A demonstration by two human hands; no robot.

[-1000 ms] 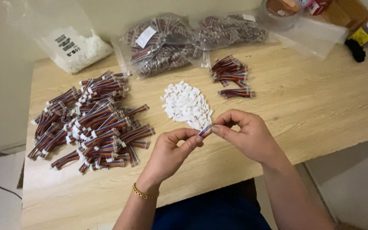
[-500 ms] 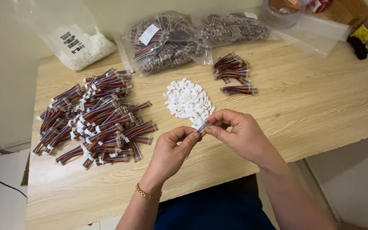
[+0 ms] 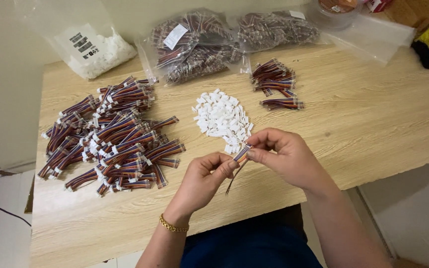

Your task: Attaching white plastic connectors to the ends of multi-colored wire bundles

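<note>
Both hands pinched one cable (image 3: pixel 238 158) between them: left hand (image 3: pixel 205 178) low, right hand (image 3: pixel 285 158) at its top end, just below the white connectors (image 3: pixel 222 118). Cable pile (image 3: pixel 110 136) well left; bare table (image 3: pixel 373 119) right, front edge close.

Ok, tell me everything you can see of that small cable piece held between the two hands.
The cable piece is a short flat ribbon of thin parallel wires in reddish, blue and pale colours. It slants above the wooden table: its upper end, with a small white tip, is pinched by the right hand, and the left hand grips its middle. The lower end hangs free as a thin dark tail.
</note>
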